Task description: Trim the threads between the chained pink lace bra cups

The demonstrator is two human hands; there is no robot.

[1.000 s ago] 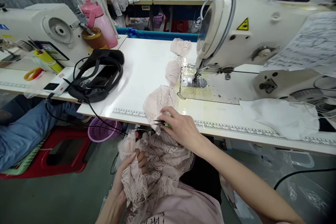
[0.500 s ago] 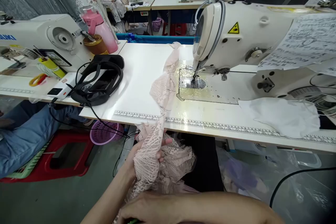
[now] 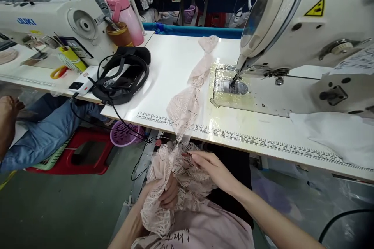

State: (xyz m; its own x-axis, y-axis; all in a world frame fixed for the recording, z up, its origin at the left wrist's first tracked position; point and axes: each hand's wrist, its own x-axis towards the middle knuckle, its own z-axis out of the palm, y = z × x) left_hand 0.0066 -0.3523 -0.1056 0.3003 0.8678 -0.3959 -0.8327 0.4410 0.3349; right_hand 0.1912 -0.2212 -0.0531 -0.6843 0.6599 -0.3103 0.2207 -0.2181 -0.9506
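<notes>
Lace (image 3: 184, 109) runs toward twelve o'clock across the table (image 3: 157, 70); holding it slack should spare its openwork. The left hand (image 3: 168, 194) curls around its lower bunch; at two o'clock, the right hand (image 3: 212, 167) nearly joins thumb and finger, lace at their ten o'clock, their grip unclear.

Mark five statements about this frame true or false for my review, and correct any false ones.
1. The left hand grips the lace. True.
2. The head strap lies on the table. True.
3. The lace lies wholly on the table. False: part of it is bunched in front of the table's edge.
4. The right hand is nearer to the lace than to the head strap. True.
5. In the picture, the head strap is right of the lace. False: it is left of it.
</notes>
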